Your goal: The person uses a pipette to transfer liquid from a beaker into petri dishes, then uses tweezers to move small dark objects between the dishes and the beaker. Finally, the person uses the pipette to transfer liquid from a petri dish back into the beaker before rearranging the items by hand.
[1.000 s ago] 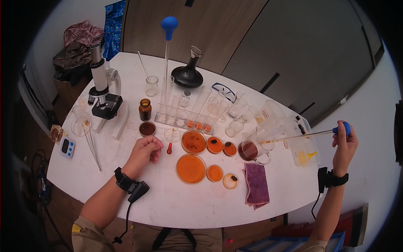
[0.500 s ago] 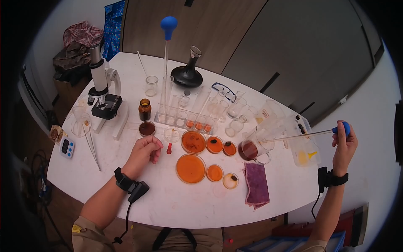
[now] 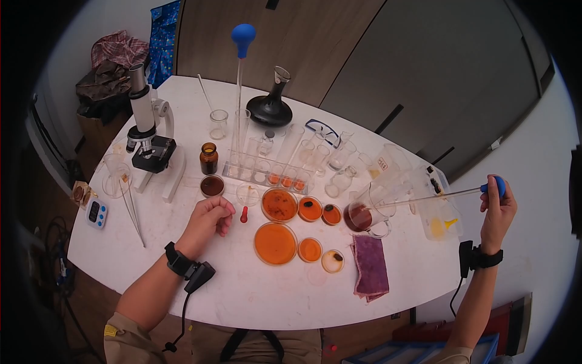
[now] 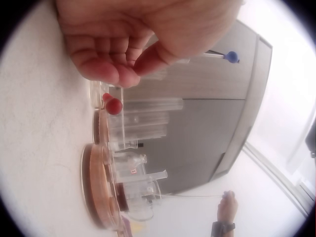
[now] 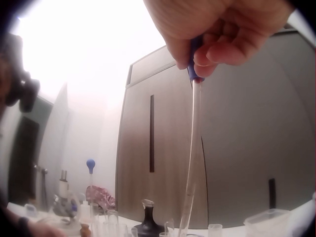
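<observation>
- Pinching blue bulb (image 3: 500, 185) in grip of right hand (image 3: 499, 212), presumably for squeeze control.
- Slanting glass pipette (image 3: 436, 196) down to beaker (image 3: 365, 205), likely for its dark liquid (image 3: 356, 219).
- Holding left hand (image 3: 208, 221) idle, loosely curled around nothing, near red bulb (image 3: 244, 215).

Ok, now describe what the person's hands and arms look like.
The left hand and right hand are ungloved. Each wears a black wrist strap with a black camera unit and thin black cable. The left sleeve is khaki with a yellow patch; only the right sleeve's edge shows.
</observation>
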Demonstrator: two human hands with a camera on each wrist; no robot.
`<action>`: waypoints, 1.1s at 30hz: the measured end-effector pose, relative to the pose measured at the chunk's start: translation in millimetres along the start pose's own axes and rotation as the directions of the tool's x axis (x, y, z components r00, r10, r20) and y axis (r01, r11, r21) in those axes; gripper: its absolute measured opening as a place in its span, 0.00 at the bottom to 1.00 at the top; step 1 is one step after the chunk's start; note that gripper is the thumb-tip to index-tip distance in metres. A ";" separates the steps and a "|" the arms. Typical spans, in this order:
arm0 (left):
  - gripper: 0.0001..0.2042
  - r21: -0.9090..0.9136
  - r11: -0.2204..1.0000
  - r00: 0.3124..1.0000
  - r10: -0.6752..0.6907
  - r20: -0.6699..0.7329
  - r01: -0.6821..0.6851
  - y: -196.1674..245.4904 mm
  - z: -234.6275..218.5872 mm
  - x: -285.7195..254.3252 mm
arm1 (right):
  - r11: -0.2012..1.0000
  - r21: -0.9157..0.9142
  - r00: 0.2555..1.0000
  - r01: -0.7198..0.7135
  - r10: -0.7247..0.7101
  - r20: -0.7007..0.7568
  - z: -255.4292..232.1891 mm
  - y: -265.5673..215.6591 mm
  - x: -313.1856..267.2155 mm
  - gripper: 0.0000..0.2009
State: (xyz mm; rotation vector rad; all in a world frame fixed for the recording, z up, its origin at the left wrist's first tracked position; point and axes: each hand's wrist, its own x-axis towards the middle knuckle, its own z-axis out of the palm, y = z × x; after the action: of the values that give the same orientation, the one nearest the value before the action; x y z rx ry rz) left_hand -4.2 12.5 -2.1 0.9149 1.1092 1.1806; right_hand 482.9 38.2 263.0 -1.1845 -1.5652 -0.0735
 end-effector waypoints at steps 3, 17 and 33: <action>0.06 -0.003 1.000 1.000 0.002 0.001 -0.002 -1.1 -0.2 0.6 | 1.000 -0.007 1.000 0.004 -0.004 -0.004 -2.0 0.7 0.0 0.11; 0.06 -0.011 1.000 1.000 -0.005 -0.007 0.005 0.1 0.9 -0.1 | 0.999 0.012 0.996 -0.039 0.040 -0.085 -17.9 10.0 -1.9 0.12; 0.04 -0.008 1.000 1.000 -0.007 -0.019 0.006 1.0 1.8 0.0 | 0.922 0.366 0.965 -0.123 0.198 -0.174 -67.1 -13.6 -17.2 0.17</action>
State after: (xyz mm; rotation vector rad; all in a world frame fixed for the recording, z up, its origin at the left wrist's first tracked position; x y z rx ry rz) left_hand -2.7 12.7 -0.7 0.8947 1.1212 1.1901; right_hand 518.7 -19.5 282.4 -0.9810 -1.2295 0.1817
